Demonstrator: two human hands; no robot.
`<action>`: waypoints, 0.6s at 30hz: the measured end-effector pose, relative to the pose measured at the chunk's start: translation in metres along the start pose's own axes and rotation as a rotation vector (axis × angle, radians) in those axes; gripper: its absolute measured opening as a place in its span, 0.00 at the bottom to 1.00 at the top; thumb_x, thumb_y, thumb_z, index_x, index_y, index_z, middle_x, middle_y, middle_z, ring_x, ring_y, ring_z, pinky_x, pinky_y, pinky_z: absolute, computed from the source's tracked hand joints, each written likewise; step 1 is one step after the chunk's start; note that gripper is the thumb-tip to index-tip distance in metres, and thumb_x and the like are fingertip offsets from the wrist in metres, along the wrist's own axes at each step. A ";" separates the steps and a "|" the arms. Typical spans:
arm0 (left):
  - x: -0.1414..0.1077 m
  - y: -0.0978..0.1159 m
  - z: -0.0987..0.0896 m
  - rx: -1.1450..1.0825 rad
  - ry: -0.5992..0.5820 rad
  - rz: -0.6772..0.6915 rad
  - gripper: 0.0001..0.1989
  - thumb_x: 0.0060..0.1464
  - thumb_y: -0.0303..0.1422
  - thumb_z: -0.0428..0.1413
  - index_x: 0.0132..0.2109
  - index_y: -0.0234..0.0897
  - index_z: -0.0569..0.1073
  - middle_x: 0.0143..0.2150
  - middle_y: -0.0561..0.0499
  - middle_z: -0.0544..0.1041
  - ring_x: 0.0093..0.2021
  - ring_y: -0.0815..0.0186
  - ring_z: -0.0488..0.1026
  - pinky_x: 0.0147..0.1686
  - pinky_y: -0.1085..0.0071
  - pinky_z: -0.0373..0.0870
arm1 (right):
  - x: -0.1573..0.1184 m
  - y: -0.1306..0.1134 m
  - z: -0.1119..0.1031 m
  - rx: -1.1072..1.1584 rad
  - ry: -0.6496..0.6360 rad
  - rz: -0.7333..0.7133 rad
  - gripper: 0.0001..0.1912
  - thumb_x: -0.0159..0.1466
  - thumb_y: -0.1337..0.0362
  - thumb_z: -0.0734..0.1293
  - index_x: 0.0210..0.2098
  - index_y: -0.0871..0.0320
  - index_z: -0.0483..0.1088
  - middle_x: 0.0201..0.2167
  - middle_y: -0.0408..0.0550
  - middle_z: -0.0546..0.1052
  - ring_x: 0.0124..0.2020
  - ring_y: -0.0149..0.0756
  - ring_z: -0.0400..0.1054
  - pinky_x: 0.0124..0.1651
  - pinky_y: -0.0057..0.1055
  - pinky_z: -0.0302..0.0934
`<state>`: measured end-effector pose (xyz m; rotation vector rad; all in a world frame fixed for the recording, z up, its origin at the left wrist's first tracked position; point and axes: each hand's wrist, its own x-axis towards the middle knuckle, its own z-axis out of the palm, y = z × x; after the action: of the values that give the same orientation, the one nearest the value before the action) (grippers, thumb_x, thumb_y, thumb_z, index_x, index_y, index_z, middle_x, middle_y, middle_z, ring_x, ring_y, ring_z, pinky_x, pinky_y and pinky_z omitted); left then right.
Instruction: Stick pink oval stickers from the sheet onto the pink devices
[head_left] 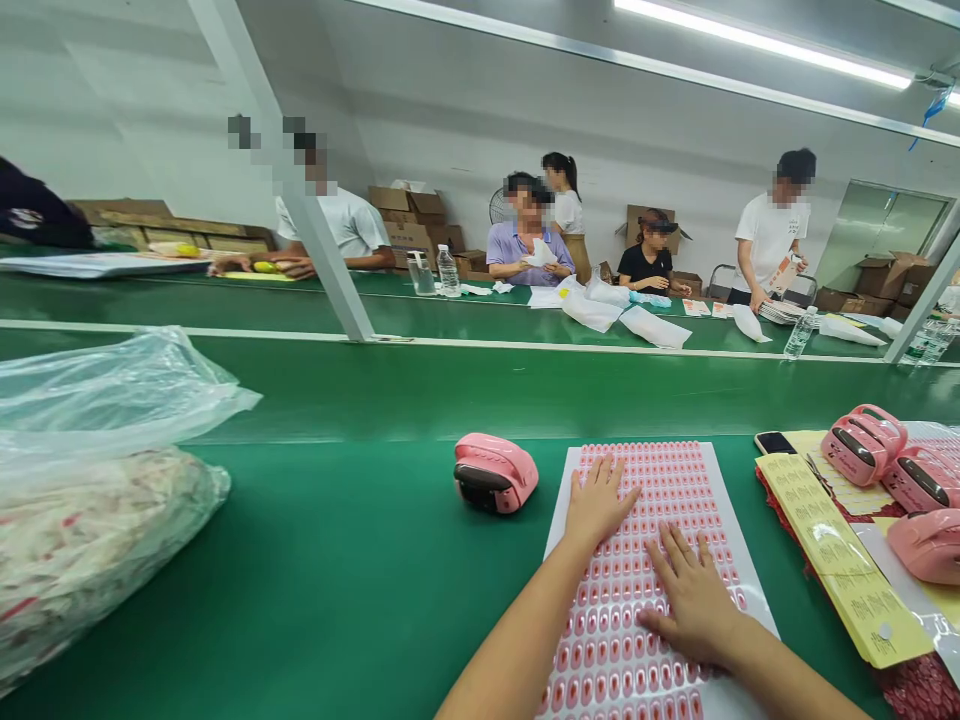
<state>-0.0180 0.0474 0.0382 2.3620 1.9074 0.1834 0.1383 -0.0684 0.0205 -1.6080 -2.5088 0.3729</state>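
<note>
you're at a long green conveyor belt (322, 590) in a white-walled workshop, with a strip light (757, 40) overhead and a second green belt (480, 312) running across beyond a metal post (319, 240). stacked cardboard boxes (409, 225) line the far wall. on the far side, a person in a white t-shirt (769, 235) holds a printed card, a seated person in a lavender shirt (521, 245) holds something white, and others work near them. white sleeves and water bottles (448, 272) lie along that belt.

on your belt, a big clear plastic bag (90, 520) of pale, red-flecked material sits at your far left. a pink handheld device (495, 473) lies on its own, left of your hands. to your right, three more pink devices (862, 443) sit on a heap of papers, beside long yellow card strips (844, 550), a phone (775, 442) and red material (919, 688).

the white sheet of small pink-red stickers (660, 560) lies flat on the belt, squarely in front of you and running out of view at the bottom. both hands are on it, apart and open: your left hand (596, 505) presses near the top edge, and your right hand (694, 610) lies lower and to the right, its fingers spread over the rows. neither hand grips anything.
</note>
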 end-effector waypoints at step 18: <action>-0.001 0.003 -0.005 -0.022 0.024 -0.029 0.29 0.57 0.46 0.39 0.62 0.39 0.54 0.65 0.46 0.51 0.64 0.59 0.47 0.60 0.51 0.42 | -0.036 -0.034 0.140 -0.363 0.920 -0.278 0.22 0.65 0.57 0.58 0.58 0.49 0.55 0.47 0.48 0.74 0.48 0.44 0.69 0.52 0.46 0.60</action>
<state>-0.0164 0.0457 0.0438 2.3272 1.9390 0.2298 0.0890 -0.1332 -0.1038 -1.0903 -2.0402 -0.7278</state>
